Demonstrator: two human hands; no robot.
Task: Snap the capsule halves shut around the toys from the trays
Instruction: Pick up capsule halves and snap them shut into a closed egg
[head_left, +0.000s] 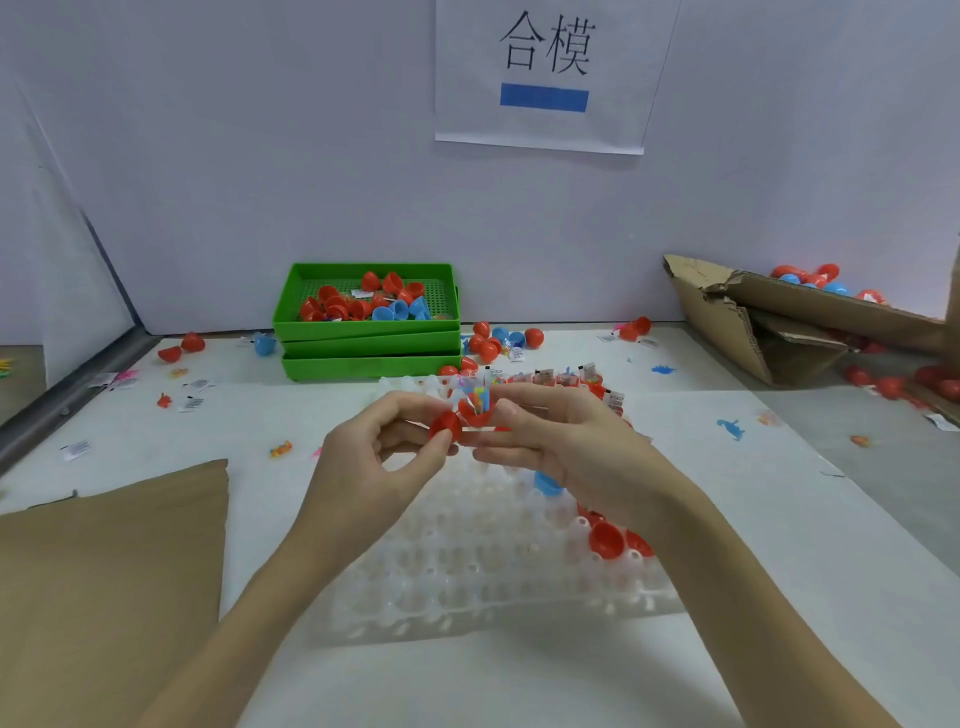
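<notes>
My left hand (374, 447) pinches a red capsule half (445, 427) between thumb and fingers. My right hand (550, 436) holds the other red half (475, 415) rim up, with a bagged colourful toy (480, 399) sticking out of it. The two halves touch side by side above the clear moulded tray (467, 561). On that tray, a red capsule half (605, 539) sits at the right and a blue half (546, 483) shows under my right hand. Bagged toys in red halves (566, 376) line the tray's far edge.
Stacked green trays (366, 332) with red and blue halves stand at the back. Loose capsules (498, 340) and small toys (731, 428) lie scattered on the white table. A torn cardboard box (769, 322) with capsules is at right, brown cardboard (109, 571) at left.
</notes>
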